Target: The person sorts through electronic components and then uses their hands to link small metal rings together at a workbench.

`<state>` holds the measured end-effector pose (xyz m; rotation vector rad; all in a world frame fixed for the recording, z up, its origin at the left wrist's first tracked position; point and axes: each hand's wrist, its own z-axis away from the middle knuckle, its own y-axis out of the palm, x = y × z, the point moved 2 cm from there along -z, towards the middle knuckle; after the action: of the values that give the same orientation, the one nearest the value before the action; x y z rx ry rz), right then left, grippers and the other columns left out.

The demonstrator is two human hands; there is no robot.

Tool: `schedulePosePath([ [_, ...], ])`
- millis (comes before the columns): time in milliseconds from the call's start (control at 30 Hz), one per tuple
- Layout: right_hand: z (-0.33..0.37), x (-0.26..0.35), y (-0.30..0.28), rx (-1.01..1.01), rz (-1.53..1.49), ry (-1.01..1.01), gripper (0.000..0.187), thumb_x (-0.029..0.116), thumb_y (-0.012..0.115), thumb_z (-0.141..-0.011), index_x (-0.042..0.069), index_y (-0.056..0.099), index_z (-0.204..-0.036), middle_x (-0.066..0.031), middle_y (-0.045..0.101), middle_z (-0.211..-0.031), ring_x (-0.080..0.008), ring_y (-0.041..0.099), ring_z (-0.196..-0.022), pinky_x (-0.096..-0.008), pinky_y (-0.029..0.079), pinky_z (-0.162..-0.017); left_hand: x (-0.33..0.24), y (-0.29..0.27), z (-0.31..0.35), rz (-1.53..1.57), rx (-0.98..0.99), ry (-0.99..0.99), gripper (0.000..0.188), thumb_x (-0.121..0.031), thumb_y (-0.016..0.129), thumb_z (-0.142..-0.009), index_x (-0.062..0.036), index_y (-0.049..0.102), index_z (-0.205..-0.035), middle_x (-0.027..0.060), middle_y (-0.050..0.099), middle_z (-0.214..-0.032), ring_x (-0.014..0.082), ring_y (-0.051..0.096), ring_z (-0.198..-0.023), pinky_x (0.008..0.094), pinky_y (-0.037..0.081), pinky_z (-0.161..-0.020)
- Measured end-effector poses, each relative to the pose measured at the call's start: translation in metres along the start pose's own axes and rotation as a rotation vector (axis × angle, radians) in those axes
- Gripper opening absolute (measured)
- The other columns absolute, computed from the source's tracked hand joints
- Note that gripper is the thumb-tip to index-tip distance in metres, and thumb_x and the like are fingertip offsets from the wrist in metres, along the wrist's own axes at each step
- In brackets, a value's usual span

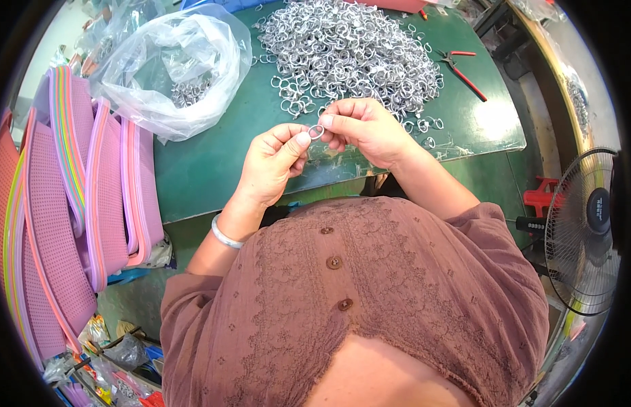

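My left hand (pixel 273 160) pinches a small silvery metal ring (pixel 316 132) between thumb and forefinger, just above the near part of the green table. Right beside it my right hand (pixel 365 131) is closed too, its thumb and fingertips meeting at the ring's upper right edge. Whether a second small part sits in those fingers is too small to tell. Just beyond my hands lies a large heap of similar silvery rings (pixel 349 51), many with a small raised part. Several loose rings (pixel 424 125) are scattered by my right wrist.
A clear plastic bag (pixel 227 88) with some rings inside stands open at the left of the table (pixel 213 176). Red-handled pliers (pixel 465 78) lie right of the heap. Pink and purple perforated baskets (pixel 57 203) crowd the left side. A fan (pixel 583 230) and red stool (pixel 541 195) stand right.
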<state>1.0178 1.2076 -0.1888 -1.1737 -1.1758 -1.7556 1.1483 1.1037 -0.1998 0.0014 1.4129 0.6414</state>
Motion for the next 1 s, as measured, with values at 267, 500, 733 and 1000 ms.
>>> schedulePosePath([
  [267,-0.004,0.006,-0.005,0.052,0.177,0.044,0.008,0.011,0.057,-0.078,0.003,0.057,-0.077,-0.0019,0.057,-0.064,-0.0072,0.052,-0.053,-0.0195,0.042,-0.049,0.002,-0.003,-0.004,-0.2,-0.026,0.051,0.013,-0.014,0.057,-0.082,-0.0031,0.059,-0.088,-0.0043,0.053,-0.066,0.0012,0.041,-0.051,0.0152,0.032,-0.044],
  [500,-0.051,0.048,-0.012,0.13,0.366,0.209,0.008,0.009,0.053,-0.078,0.002,0.054,-0.077,-0.0068,0.059,-0.065,-0.013,0.057,-0.054,-0.0224,0.045,-0.046,0.008,-0.023,0.006,0.25,-0.12,-0.118,0.019,-0.018,0.048,-0.087,-0.0015,0.055,-0.093,0.0017,0.05,-0.069,0.0073,0.042,-0.054,0.0166,0.03,-0.042],
  [733,-0.217,0.158,-0.063,-0.177,-0.017,-0.264,0.018,0.01,0.054,-0.077,-0.007,0.055,-0.082,-0.0146,0.058,-0.07,-0.0206,0.057,-0.056,-0.0315,0.048,-0.052,0.008,-0.031,0.004,0.408,-0.073,-0.108,0.02,-0.004,0.04,-0.085,0.0027,0.05,-0.1,0.0086,0.055,-0.082,0.0133,0.051,-0.064,0.0212,0.042,-0.053],
  [1000,-0.157,0.107,-0.027,-0.083,0.903,-0.285,0.026,0.013,0.057,-0.075,-0.001,0.058,-0.097,-0.0042,0.061,-0.076,-0.0087,0.055,-0.061,-0.0232,0.046,-0.056,0.01,-0.049,0.008,0.395,-0.192,-0.077,0.021,0.0,0.043,-0.08,0.0011,0.05,-0.1,0.0082,0.055,-0.083,0.0149,0.052,-0.069,0.0224,0.044,-0.058],
])
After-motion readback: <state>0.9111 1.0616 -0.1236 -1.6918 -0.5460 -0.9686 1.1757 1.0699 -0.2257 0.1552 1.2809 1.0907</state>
